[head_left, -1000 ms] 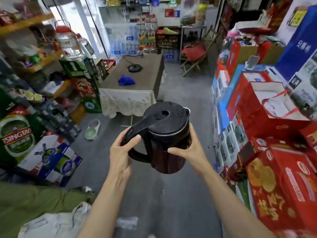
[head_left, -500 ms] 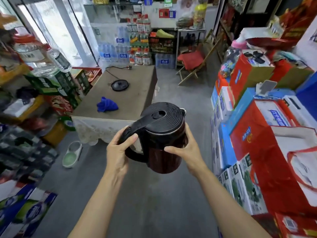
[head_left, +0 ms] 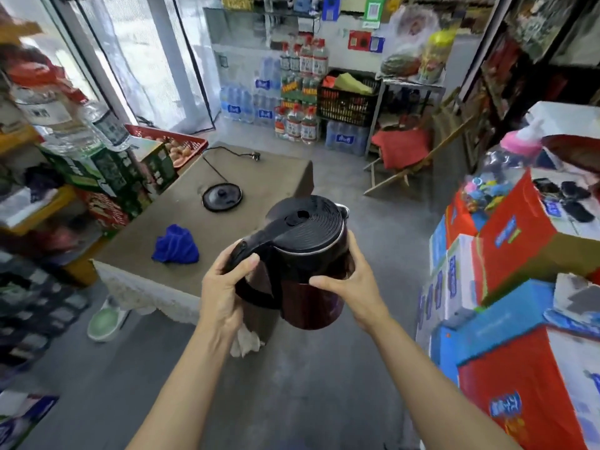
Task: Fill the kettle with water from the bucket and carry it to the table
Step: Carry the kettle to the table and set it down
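Gripping the black handle, the left hand [head_left: 224,287] holds the dark red electric kettle [head_left: 302,264] in mid-air, lid shut, while the right hand [head_left: 354,284] clasps its far side, thumb across the body. Beyond it, on the table [head_left: 259,177], lie the round power base [head_left: 222,197] and a blue cloth [head_left: 176,244].

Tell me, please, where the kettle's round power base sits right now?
In the head view, the power base lies on the table, left of centre, beyond the blue cloth and the held kettle.
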A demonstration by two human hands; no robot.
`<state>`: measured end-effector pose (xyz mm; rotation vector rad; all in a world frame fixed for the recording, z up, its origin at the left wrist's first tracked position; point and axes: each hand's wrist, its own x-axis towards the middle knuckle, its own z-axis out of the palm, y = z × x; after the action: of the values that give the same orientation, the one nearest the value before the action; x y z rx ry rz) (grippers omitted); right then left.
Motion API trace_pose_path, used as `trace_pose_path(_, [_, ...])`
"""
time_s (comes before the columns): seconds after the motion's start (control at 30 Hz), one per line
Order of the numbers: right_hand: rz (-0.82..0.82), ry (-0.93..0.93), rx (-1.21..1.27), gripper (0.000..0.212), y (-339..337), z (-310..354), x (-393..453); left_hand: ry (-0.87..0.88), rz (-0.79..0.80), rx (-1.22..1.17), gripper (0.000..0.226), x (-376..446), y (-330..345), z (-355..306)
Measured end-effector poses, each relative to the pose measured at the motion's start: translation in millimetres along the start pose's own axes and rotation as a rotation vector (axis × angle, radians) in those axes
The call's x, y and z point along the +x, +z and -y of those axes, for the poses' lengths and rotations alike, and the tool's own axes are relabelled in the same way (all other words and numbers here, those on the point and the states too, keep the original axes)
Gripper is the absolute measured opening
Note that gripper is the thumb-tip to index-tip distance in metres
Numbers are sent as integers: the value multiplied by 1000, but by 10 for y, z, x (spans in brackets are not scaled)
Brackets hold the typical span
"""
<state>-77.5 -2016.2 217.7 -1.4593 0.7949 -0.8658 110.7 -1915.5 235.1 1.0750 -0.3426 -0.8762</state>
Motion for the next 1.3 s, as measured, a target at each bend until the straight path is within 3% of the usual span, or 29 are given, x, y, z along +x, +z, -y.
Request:
trace_pose_path(0.27, [99,51,5,111,-133,-304,1606,84,-102,-40,38,1317,371,131])
trace_pose_path(0.47, [218,63,-8,108,-49,-441,2752,83,-231,10,68,2234,431,87])
trace_pose_path(0.6, [309,92,23,113,88,-529,3405,120,-318,-20,53,2670,479,53])
trace_pose_path(0.9, [619,85,29,112,571,-752,4676,215,-546,-41,42,3415,364,110])
trace_pose_path(1.3, [835,64,-48,112,1523,-979,5762,294,-717,-58,57,4276,-159,-75])
